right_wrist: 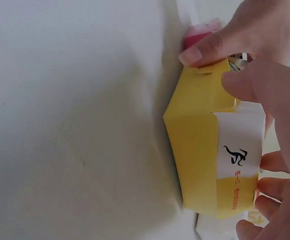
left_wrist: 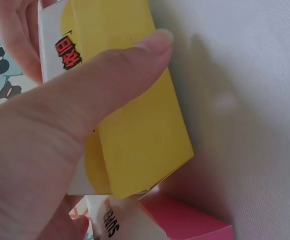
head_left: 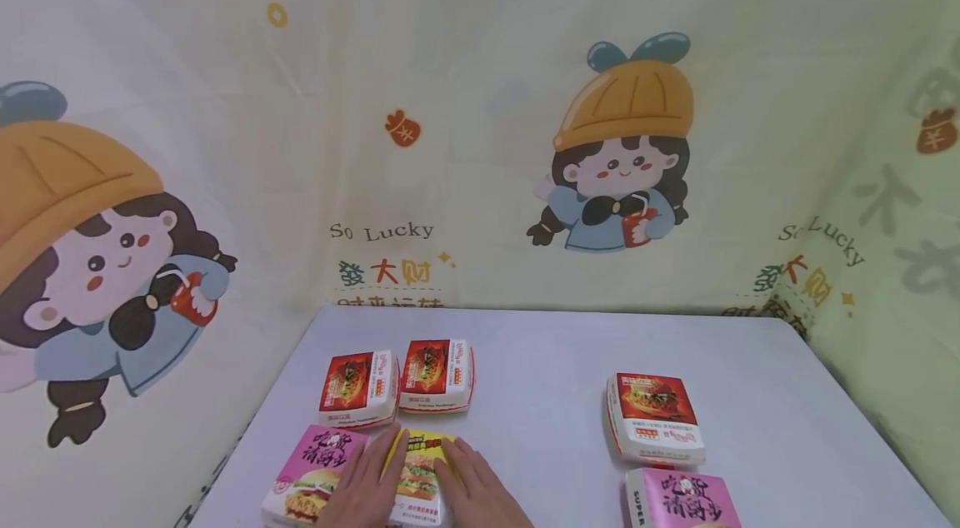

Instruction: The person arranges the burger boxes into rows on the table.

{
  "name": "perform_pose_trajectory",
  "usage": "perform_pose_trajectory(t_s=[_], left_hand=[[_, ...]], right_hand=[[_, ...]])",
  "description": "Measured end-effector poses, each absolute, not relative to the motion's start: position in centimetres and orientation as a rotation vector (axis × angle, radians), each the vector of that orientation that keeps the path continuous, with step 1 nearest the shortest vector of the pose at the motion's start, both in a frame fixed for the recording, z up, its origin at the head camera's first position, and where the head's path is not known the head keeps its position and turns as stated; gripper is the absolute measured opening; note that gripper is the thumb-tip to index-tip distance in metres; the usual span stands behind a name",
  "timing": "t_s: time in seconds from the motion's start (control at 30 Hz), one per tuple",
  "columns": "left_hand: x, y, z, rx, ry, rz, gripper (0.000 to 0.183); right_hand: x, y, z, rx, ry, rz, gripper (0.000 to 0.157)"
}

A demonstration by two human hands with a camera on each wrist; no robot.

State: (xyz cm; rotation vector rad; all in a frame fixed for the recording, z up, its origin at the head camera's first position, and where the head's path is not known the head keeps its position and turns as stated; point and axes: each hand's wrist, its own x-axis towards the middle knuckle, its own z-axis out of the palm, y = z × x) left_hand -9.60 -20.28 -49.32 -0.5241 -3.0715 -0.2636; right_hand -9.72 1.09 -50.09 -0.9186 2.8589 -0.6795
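A yellow-and-white burger box [head_left: 422,474] lies on the table between my two hands. My left hand [head_left: 365,478] grips its left part, and in the left wrist view the thumb [left_wrist: 130,70] lies across the yellow side. From the right, my right hand [head_left: 480,486] holds the same box. Its thumb [right_wrist: 247,82] is at the yellow side, and its fingers [right_wrist: 272,187] bend over the top in the right wrist view. Close beside my left hand is a pink burger box [head_left: 311,470], partly covered by that hand.
Behind my hands, two red-and-white burger boxes [head_left: 358,386] [head_left: 437,374] sit side by side. Toward the right stand another red-and-white box [head_left: 655,418] and a pink box [head_left: 682,499], cut off by the frame. A printed curtain [head_left: 480,95] borders the white table [head_left: 540,395].
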Motion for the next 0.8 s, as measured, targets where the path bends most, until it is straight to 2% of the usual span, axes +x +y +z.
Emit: perform_pose_trajectory(t_s=[0.5,0.8], left_hand=[[-9.8,-20.0,-49.7,-0.508,-3.042,-0.250,0.125],[-10.0,-19.8,-49.7,-0.533,-3.060,-0.234,0.124]], right_hand=[[-10.0,0.0,-50.6,-0.878,2.951,-0.523,0.106],[-9.8,-0.3,-50.6,-0.858,2.932,-0.521,0.105]])
